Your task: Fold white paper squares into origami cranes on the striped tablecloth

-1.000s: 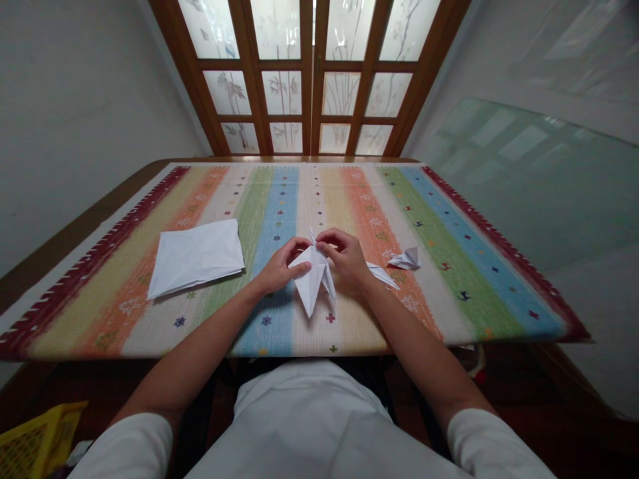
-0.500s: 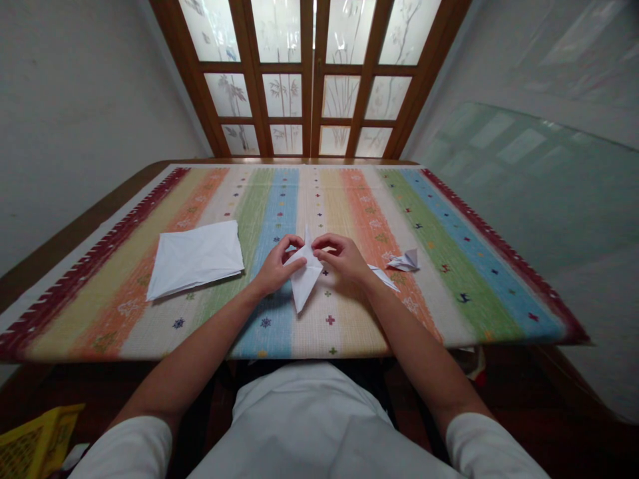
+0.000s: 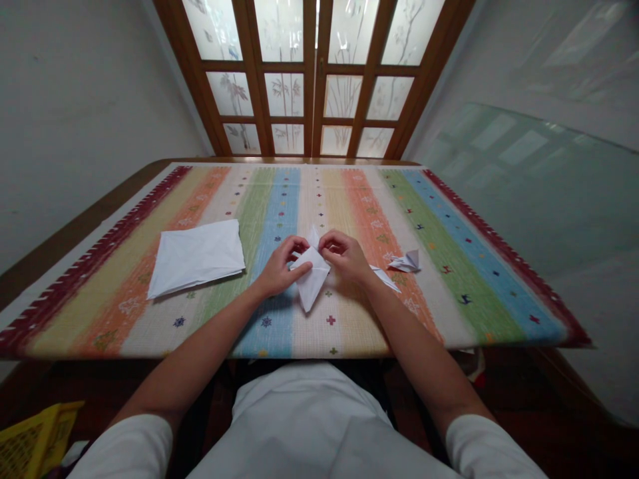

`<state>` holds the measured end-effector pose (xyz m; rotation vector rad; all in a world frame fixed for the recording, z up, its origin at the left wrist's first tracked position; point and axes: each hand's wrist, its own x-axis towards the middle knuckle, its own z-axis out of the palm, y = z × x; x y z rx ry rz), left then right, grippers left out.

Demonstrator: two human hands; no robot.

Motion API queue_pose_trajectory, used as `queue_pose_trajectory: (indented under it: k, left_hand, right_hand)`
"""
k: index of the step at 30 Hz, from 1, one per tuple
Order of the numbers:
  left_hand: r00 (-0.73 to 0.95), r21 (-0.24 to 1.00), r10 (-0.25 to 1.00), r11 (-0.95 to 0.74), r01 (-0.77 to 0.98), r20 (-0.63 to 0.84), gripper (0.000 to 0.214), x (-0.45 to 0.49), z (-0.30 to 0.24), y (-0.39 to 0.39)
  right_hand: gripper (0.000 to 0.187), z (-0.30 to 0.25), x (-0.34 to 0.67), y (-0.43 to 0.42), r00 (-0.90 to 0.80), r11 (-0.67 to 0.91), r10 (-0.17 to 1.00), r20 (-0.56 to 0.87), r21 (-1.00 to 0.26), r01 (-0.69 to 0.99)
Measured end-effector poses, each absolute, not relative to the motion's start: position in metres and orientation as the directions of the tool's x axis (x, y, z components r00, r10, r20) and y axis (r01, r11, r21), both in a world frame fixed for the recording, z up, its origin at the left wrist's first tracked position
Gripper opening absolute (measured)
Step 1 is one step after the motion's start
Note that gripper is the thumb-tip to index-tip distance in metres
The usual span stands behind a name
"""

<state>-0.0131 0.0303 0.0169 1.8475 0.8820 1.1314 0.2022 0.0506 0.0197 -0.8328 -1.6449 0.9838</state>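
A folded white paper (image 3: pixel 312 279), shaped like a pointed diamond, is held between both hands over the middle of the table. My left hand (image 3: pixel 283 267) pinches its left side, with the thumb lying on the front face. At the upper right edge, my right hand (image 3: pixel 345 254) grips the paper with bent fingers, their tips partly hidden. A narrow point of the paper rises between the hands, and a wider point hangs toward me. Past my right wrist lie a flat folded paper piece (image 3: pixel 385 278) and a folded paper figure (image 3: pixel 407 261).
A stack of white paper sheets (image 3: pixel 197 258) lies on the left of the striped tablecloth (image 3: pixel 259 193). Beyond the table stands a wood-framed glass door (image 3: pixel 309 66). A yellow plastic basket (image 3: pixel 37 442) is on the floor at lower left.
The folded paper has shifted slightly to the right and turned, its lower point now nearer the middle. My left thumb lies further across its face, and my right hand has moved slightly right.
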Motion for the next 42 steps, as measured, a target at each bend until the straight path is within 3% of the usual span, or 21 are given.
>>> queue_pose_trajectory:
  k: [5,11,19,23,28,31,36,42]
  left_hand:
    - [0.36,0.748,0.795,-0.594,0.295,0.489,0.035,-0.015,0.019,0.031]
    - [0.379,0.721,0.772,-0.624,0.301,0.51,0.044,-0.017,0.013,0.034]
    - [0.369,0.632,0.722,-0.692,0.35,0.586,0.032,-0.021,0.019,0.032]
    - [0.341,0.617,0.712,-0.702,0.356,0.613,0.026,-0.021,0.026,0.029]
    - [0.247,0.693,0.745,-0.667,0.276,0.619,0.023,-0.021,0.024,0.034]
    - [0.176,0.791,0.803,-0.594,0.148,0.57,0.031,-0.021,0.018,0.038]
    - [0.089,0.903,0.907,-0.419,0.096,0.412,0.046,-0.02,0.013,0.04]
    - [0.085,0.933,0.932,-0.356,0.045,0.352,0.051,-0.015,0.01,0.041]
  right_hand:
    - [0.012,0.02,0.204,0.05,-0.242,0.465,0.869,0.432,-0.879,0.103]
    - [0.019,0.019,0.21,0.057,-0.218,0.49,0.859,0.463,-0.868,0.087]
    - [0.022,0.011,0.213,0.065,-0.225,0.25,0.943,0.244,-0.968,-0.001]
    - [0.021,0.01,0.215,0.066,-0.228,0.294,0.932,0.282,-0.956,0.021]
    - [0.024,0.013,0.215,0.063,-0.278,0.466,0.867,0.414,-0.871,0.156]
    - [0.037,0.014,0.213,0.061,-0.327,0.5,0.838,0.437,-0.856,0.135]
    - [0.067,0.013,0.206,0.055,-0.435,0.243,0.868,0.24,-0.969,-0.052]
    - [0.051,0.013,0.201,0.053,-0.397,0.185,0.897,0.194,-0.981,-0.061]
